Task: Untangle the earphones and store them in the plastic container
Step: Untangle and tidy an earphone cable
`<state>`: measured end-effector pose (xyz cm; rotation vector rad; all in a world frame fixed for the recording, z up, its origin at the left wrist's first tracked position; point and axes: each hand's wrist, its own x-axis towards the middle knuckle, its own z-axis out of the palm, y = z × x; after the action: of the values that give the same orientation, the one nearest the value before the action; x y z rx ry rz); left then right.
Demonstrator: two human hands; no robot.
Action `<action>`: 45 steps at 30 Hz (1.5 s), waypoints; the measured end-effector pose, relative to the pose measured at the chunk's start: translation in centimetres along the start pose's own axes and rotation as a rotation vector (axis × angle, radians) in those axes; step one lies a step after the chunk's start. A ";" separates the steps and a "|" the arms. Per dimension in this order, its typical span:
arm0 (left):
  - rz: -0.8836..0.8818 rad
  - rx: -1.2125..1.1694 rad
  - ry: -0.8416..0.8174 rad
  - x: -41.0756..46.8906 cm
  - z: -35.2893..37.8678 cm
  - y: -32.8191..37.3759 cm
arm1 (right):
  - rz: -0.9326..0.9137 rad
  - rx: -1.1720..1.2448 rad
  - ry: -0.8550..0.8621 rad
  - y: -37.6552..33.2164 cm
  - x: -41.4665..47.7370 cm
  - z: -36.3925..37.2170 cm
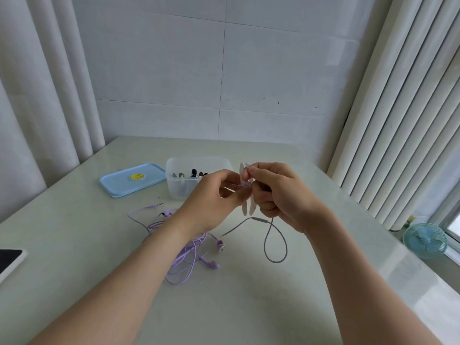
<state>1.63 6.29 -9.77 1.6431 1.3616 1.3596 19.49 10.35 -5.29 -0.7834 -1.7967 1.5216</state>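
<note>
Table (pixel 236 307): one, pale and glossy, carrying everything below except the fan.
Curtains (pixel 49 83): two sets of white folds, one at each side of the tiled wall.
Hands: two, raised together above the table, just in front of the container.
Left hand (pixel 211 197): fingers curled in toward the tip of the plug (pixel 238 186), thumb lying against the lower half of the winder.
Right hand (pixel 276 192): fingers curled, forefinger and thumb clamped on the top of the winder, lower fingers closed over the cord.
Lid (pixel 119 183): one, light blue, flat on the table to the left of the container, with a round yellow badge at its centre.
Plastic container (pixel 179 188): one, clear, open-topped, upright at mid-table; inside it are several small dark and pale pieces, too small to count or name.
Fan (pixel 425 240): one, small and blue, below the table's right edge.
Purple earphones (pixel 189 255): one tangled heap on the table under the left forearm; three earbuds and one loose plug show; how many sets they make cannot be told.
Winder (pixel 249 207): one, white, made of two oval plates, held upright between the hands.
Cord (pixel 274 261): one greyish loop hanging from the right hand to the table.
Dark-screened device (pixel 10 260): one, at the table's left edge.
</note>
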 end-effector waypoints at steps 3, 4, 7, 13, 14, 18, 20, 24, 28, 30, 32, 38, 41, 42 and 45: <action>0.000 0.016 -0.004 0.1 -0.2 -0.3 | 0.001 -0.030 0.052 -0.3 -0.2 -0.2; 0.003 0.032 -0.003 0.1 -0.4 -0.3 | -0.006 -0.038 0.089 -0.4 -0.3 -0.3; 0.034 0.108 -0.047 0.1 -1.0 -0.5 | -0.050 -0.007 0.231 -0.2 -0.2 -0.6; 0.064 0.144 -0.177 -0.1 -1.1 0.0 | -0.190 -0.185 0.460 0.7 0.3 -0.9; 0.072 0.170 -0.191 -0.1 -1.2 0.0 | -0.205 -0.197 0.469 0.8 0.3 -0.8; 0.117 0.085 -0.115 0.1 -1.2 0.2 | -0.154 -0.355 0.547 1.8 1.0 -1.3; 0.112 -0.078 -0.015 0.2 -1.0 0.4 | -0.082 -0.494 0.489 2.3 1.2 -1.5; 0.102 -0.219 0.147 0.4 -1.2 0.5 | -0.021 -0.590 0.152 2.4 0.8 -0.8; 0.049 -0.204 0.279 0.3 -1.9 0.4 | 0.013 -0.506 -0.059 1.8 0.5 0.2; 0.036 -0.128 0.284 0.4 -2.2 0.1 | 0.017 -0.361 -0.104 1.4 0.3 0.4; 0.049 0.009 0.227 0.4 -2.5 -0.4 | -0.031 -0.254 -0.083 0.9 0.1 0.3; 0.084 0.077 0.009 0.2 -2.5 -0.1 | -0.171 -0.017 0.099 0.2 0.4 0.2; 0.066 0.120 -0.049 -0.1 -2.1 -0.1 | -0.200 0.114 0.234 0.1 0.5 -0.7; 0.055 0.116 -0.074 -0.2 -2.0 -0.2 | -0.204 0.120 0.291 0.1 0.6 -1.0; 0.062 0.043 -0.122 -0.4 -1.5 0.1 | -0.166 -0.042 0.476 1.1 1.2 -1.3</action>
<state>0.26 5.69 -9.41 1.7792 1.2872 1.2508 19.85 12.24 -6.08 -0.9034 -1.4974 1.0819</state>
